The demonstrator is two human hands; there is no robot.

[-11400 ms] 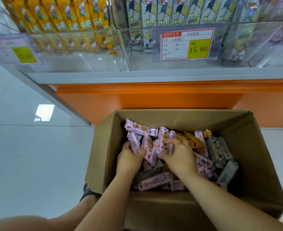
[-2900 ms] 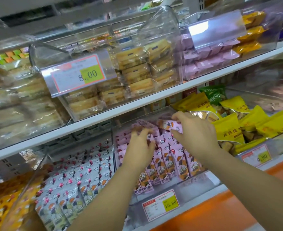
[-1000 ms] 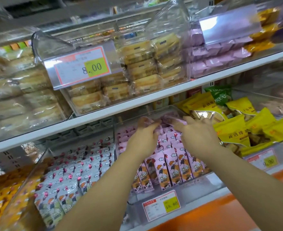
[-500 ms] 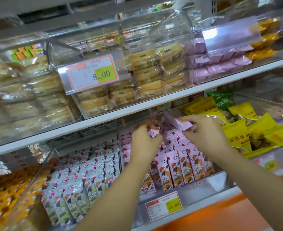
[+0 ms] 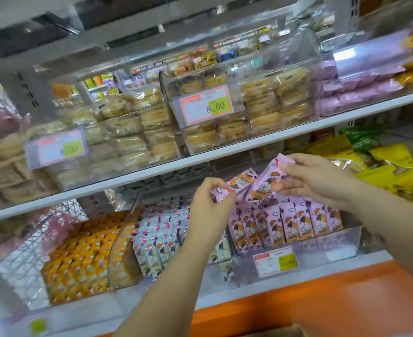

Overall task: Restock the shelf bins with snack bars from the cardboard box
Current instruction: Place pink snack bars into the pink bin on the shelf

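My left hand pinches one end of a pink snack bar. My right hand grips a second pink snack bar, tilted, its top end sticking up past my fingers. Both bars hang just above a clear shelf bin on the lower shelf, which holds rows of upright pink bars. A corner of the cardboard box shows at the bottom edge.
Left of the pink bin stand a bin of grey-white bars and one of orange bars. Yellow snack bags lie to the right. The upper shelf carries bins of wrapped pastries. A price tag hangs on the pink bin.
Both hands have lifted out of the pink bin, each with a pink bar, and drawn toward me. The camera has swung left, showing the orange-bar bin.
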